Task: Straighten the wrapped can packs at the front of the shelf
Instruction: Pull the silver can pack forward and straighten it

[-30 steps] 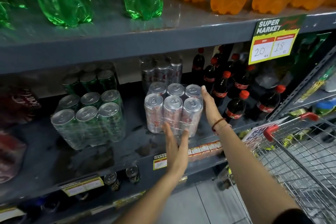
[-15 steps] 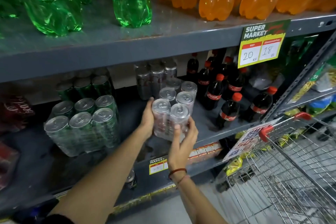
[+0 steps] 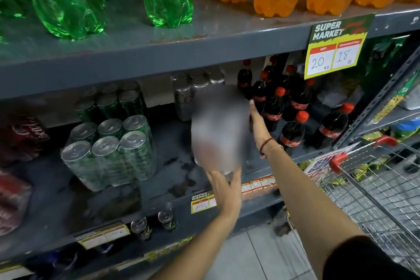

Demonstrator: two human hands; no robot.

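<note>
The silver wrapped can pack stands on the grey middle shelf; it is blurred, so its cans cannot be made out. My left hand cups its lower front edge. My right hand lies flat along its right side, fingers stretched to the back. A green wrapped can pack sits to the left near the shelf front, turned slightly askew, and neither hand touches it. More silver cans and green cans stand behind.
Cola bottles crowd close to the right of my right hand. Red wrapped packs lie at far left. A wire shopping cart stands at lower right. Two loose cans sit on the shelf below. A price sign hangs above.
Half a second ago my left hand held the silver pack's left side and my right hand its front, the pack turned corner-on. Now the left is at its front, the right along its right side.
</note>
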